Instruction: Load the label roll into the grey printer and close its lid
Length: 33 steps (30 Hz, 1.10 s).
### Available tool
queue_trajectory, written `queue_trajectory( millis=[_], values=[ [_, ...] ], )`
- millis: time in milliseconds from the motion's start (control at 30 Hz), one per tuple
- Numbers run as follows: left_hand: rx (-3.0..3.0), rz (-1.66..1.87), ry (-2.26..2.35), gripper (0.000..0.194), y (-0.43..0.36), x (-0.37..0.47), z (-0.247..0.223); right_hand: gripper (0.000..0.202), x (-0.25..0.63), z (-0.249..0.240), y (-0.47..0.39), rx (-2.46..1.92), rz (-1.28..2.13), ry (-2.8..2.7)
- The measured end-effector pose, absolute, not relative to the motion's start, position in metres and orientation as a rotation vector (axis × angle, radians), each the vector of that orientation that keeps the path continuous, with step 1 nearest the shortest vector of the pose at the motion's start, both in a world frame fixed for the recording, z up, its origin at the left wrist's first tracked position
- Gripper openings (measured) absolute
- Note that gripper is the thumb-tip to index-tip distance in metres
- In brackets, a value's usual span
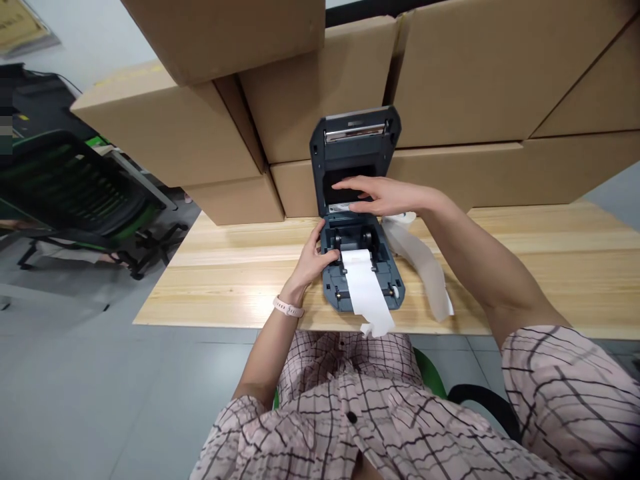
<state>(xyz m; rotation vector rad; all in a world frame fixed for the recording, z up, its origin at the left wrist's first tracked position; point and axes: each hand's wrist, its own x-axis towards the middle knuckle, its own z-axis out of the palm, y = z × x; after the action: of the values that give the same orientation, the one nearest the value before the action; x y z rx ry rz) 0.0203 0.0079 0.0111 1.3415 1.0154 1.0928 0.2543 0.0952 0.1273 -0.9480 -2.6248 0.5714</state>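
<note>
A dark grey label printer (333, 290) lies on the wooden table with its lid (355, 150) raised. From its inner bay a white paper strip (364, 287) runs over the front edge, its end torn and ragged. My left hand (311, 257) rests against the printer's left side, thumb over the rim and fingers apart. In front of the raised lid is my right hand (377, 193), fingers stretched out and holding nothing; whether it touches the lid I cannot tell. A second curled length of white paper (420, 260) lies to the right of the printer, partly beneath my right forearm.
Cardboard boxes (320, 87) are stacked along the back of the wooden table (225, 273), close behind the lid. To the left, past the table's edge, stands a black office chair (65, 187) on a grey floor.
</note>
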Motion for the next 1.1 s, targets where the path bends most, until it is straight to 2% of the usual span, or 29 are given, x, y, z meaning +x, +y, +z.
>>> queue_trajectory(
  millis=[433,533,633,833,900,1033,1100],
  values=[
    [1.341,1.089,1.006,0.104,0.007,0.02,0.011,0.066,0.262,0.125,0.11,-1.01,0.597,-2.607],
    [1.333,1.095,1.005,0.103,0.007,0.02,0.011,0.051,0.258,0.126,0.097,-0.995,0.535,-2.597],
    [1.332,1.094,1.007,0.105,0.007,0.02,0.012,0.028,0.247,0.125,0.072,-0.899,0.645,-2.758],
    [1.366,1.114,1.032,0.102,0.007,0.021,0.014,0.017,0.221,0.11,0.041,-0.955,0.731,-3.074],
    [1.37,1.121,1.028,0.1,0.007,0.021,0.014,0.015,0.219,0.108,0.044,-0.868,0.872,-3.053],
    [1.363,1.123,1.018,0.102,0.006,0.02,0.013,0.04,0.24,0.119,0.051,-0.644,1.223,-2.888],
    [1.353,1.124,1.019,0.103,0.006,0.02,0.012,0.046,0.258,0.127,0.05,-0.568,1.329,-2.778]
  ],
)
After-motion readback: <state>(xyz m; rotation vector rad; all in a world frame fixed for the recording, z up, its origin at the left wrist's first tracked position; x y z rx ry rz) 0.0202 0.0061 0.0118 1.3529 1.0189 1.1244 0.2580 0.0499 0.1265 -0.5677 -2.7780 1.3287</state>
